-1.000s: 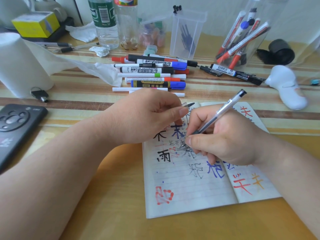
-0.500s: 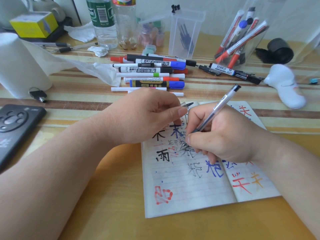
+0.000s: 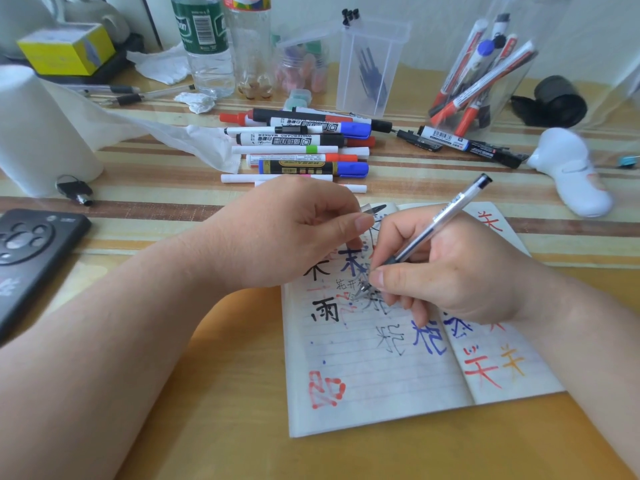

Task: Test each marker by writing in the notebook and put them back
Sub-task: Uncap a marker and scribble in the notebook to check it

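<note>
An open lined notebook (image 3: 381,382) lies on the table, covered with black, blue, red and orange characters. My right hand (image 3: 450,271) grips a clear gel pen (image 3: 446,216), its tip touching the left page near the middle. My left hand (image 3: 291,233) rests on the notebook's top left corner and pinches the pen's clear cap (image 3: 372,209) between thumb and forefinger. A pile of whiteboard markers (image 3: 301,147) lies just beyond my left hand. More markers stand in a clear holder (image 3: 485,71) at the back right.
A paper towel roll (image 3: 38,133) and a black phone (image 3: 31,251) sit at the left, with keys between them. Bottles (image 3: 207,46) and a clear box (image 3: 370,64) stand at the back. A white device (image 3: 571,174) lies at the right, behind it a black roll (image 3: 557,102).
The pen's upper end has swung slightly as my right hand writes on the left page. My left hand has stayed in place with the cap.
</note>
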Motion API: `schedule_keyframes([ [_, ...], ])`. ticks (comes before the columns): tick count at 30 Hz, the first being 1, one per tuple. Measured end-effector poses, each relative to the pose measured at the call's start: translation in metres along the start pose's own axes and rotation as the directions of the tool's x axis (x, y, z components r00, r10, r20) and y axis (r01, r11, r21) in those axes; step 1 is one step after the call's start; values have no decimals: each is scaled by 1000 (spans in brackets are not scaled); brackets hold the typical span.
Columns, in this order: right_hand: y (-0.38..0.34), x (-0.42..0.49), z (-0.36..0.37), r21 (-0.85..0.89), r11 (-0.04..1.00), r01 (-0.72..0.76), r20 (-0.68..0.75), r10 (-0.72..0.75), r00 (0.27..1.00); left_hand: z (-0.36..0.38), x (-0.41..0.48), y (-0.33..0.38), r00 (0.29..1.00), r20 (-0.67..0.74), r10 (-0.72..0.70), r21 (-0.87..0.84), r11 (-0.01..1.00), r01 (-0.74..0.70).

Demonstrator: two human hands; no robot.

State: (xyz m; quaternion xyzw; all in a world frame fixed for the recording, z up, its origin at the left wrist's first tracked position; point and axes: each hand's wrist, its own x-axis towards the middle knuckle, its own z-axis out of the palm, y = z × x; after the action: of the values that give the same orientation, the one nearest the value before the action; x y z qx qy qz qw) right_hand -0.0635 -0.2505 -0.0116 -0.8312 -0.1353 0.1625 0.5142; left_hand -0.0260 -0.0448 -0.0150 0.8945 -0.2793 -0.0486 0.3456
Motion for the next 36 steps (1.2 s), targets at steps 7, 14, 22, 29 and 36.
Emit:
schedule_keyframes([
  [7, 4, 1, -1, -73, 997, 30, -14, -31, 999, 0, 0, -1, 1000, -5, -4, 4, 1000, 4],
  [14, 11, 6, -11, 372, 928, 16, -4, -15, 1000, 0, 0, -1, 1000, 12, -3, 11, 1000, 3],
  [22, 11, 9, -18, 612, 748, 257, -276, -103, 956, -3, 0, 1, 999, 51, -10, 63, 998, 6],
  [29, 12, 10, -13, 538, 805, 249, -289, -101, 952, 1, -1, 3, 998, -10, 64, 64, 996, -63],
  [36, 11, 9, -16, 555, 787, 269, -322, -94, 942, 2, -2, 3, 996, -16, 90, 57, 994, -89],
])
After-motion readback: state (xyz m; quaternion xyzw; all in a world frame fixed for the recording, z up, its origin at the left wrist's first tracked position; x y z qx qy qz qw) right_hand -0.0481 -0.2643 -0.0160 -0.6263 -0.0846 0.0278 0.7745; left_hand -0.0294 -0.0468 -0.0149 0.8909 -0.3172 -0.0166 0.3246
